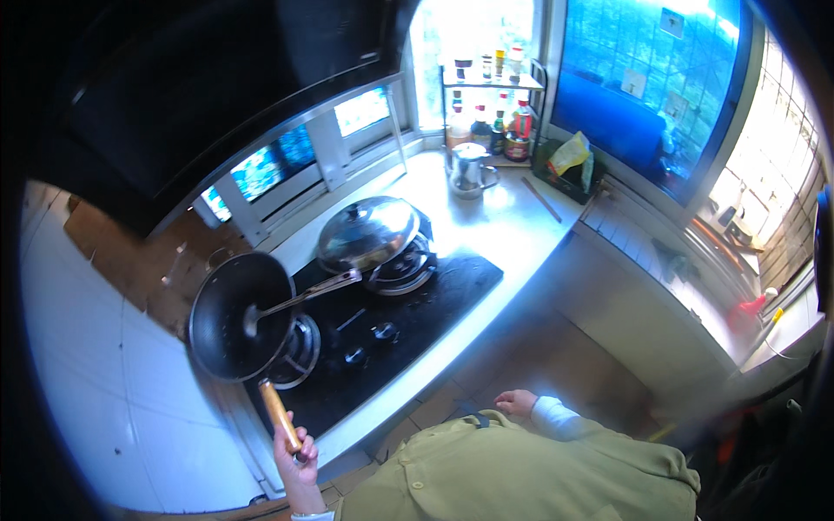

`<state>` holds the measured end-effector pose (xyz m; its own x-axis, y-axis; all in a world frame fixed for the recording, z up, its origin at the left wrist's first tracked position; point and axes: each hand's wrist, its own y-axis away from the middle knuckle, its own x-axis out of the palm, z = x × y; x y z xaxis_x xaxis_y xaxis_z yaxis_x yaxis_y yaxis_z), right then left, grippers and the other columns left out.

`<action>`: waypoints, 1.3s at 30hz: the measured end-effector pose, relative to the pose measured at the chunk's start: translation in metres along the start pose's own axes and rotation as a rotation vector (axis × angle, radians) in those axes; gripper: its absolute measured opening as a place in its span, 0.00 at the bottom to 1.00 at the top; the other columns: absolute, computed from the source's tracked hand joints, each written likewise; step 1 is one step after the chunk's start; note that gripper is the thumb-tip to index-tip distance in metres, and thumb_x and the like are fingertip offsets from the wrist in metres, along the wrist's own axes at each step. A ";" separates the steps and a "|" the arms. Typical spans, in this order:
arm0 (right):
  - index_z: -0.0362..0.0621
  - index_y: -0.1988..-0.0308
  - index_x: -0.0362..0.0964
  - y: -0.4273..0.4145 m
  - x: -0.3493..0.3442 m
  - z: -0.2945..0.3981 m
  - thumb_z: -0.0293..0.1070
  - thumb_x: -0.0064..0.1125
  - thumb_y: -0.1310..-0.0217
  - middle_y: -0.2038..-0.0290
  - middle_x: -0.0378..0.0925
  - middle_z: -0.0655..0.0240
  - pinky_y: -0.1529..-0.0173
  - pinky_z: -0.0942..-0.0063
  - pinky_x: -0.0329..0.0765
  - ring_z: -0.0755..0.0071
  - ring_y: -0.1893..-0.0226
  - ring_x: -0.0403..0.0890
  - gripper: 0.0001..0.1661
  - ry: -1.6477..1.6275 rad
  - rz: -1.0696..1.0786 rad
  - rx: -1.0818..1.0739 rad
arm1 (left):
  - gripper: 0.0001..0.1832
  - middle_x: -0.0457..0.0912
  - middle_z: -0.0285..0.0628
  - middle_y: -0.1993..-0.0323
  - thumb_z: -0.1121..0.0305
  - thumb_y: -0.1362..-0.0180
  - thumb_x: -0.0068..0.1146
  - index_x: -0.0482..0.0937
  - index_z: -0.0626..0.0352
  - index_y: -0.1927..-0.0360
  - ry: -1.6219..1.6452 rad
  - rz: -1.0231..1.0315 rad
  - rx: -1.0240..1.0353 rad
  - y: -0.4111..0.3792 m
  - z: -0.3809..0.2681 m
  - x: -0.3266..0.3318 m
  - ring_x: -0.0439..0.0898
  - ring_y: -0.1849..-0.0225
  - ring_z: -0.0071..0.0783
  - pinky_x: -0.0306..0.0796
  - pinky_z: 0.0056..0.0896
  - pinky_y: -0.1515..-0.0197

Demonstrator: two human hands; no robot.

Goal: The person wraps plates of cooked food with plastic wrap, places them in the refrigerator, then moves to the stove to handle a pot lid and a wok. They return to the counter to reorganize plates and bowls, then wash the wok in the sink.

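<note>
My left hand [297, 448] grips the wooden handle [279, 413] of a dark wok [228, 325]. Its bowl sits at the left burner [296, 352] and covers part of it; I cannot tell whether it touches the grate. A metal ladle or spatula [306, 293] leans in the wok, its long handle reaching out over the black gas hob [449, 280]. My right hand [517, 402] hangs beside my body, fingers loosely curled, with nothing visible in it. At the right burner [404, 270], a domed metal lid [368, 228] partly hides the burner.
A dark range hood [228, 84] overhangs the hob. On the counter [440, 176] stand a metal jug [468, 170] and a rack [495, 84] of several bottles and jars. A dark bin-like container [580, 179] holds packets. Further right, a red spray bottle [746, 312] stands by the window.
</note>
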<state>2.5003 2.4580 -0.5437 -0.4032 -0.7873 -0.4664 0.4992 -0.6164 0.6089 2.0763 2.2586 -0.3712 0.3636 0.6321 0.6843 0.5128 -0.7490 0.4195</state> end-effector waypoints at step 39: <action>0.44 0.69 0.75 -0.156 -0.407 -0.062 0.41 0.58 0.50 0.69 0.79 0.61 0.60 0.67 0.74 0.59 0.66 0.79 0.12 -0.068 -1.031 -0.007 | 0.17 0.75 0.42 0.75 0.60 0.38 0.43 0.70 0.64 0.55 -0.435 0.033 -0.494 -0.126 0.241 0.139 0.74 0.74 0.26 0.70 0.23 0.70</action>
<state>2.6344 2.8739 -0.4885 -0.6803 0.1255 -0.7221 -0.1088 -0.9916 -0.0698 2.2494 2.4886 -0.4732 0.7074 0.5523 0.4410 0.1162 -0.7064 0.6982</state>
